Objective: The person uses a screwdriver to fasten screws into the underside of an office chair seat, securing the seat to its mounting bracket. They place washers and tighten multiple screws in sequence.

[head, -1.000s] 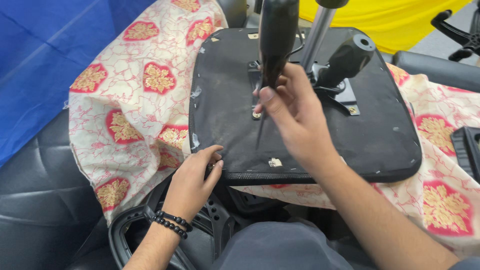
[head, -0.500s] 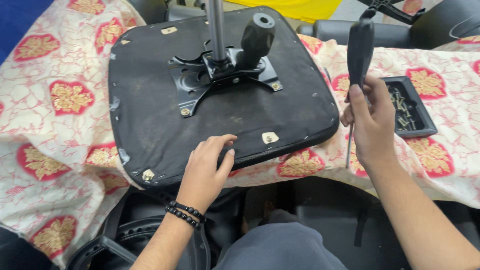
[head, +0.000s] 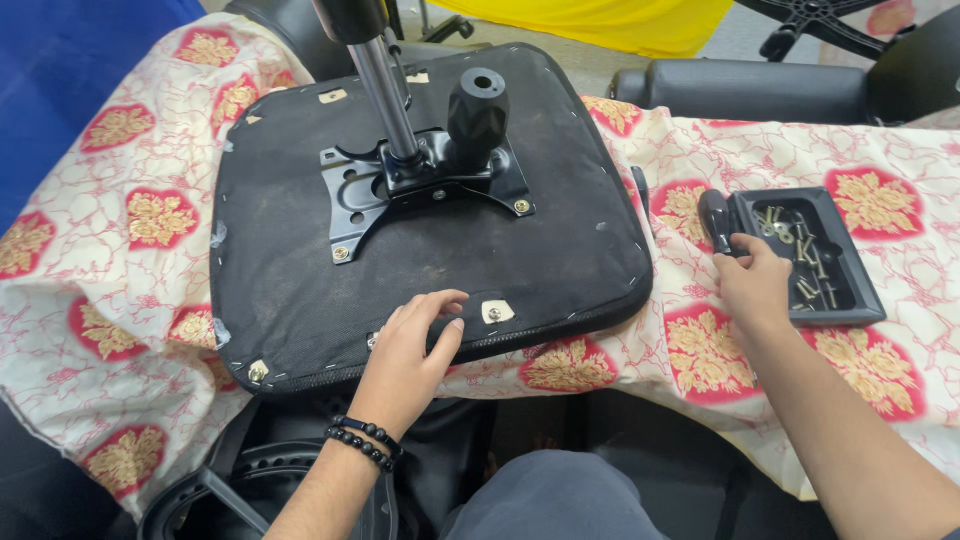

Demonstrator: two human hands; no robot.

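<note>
Covering the desk [head: 720,150], a cream cloth [head: 120,260] with red-and-gold medallions; on it, at 12 o'clock from the person, an upturned black seat base [head: 500,270]; bolted to its middle, a metal mounting plate [head: 350,195] with gas column [head: 385,95] and black knob [head: 477,110], so that stage looks done; edge brackets seem unfinished. At 3 o'clock, a black tray [head: 850,290] of loose screws [head: 800,250]. Left hand [head: 405,360], fingers spread flat, rests on the seat's near edge beside a small bracket [head: 495,312]. Right hand [head: 752,285], fingers curled around a screwdriver handle [head: 716,220] lying beside the tray. Beyond: blue and yellow sheeting, other chair parts.
</note>
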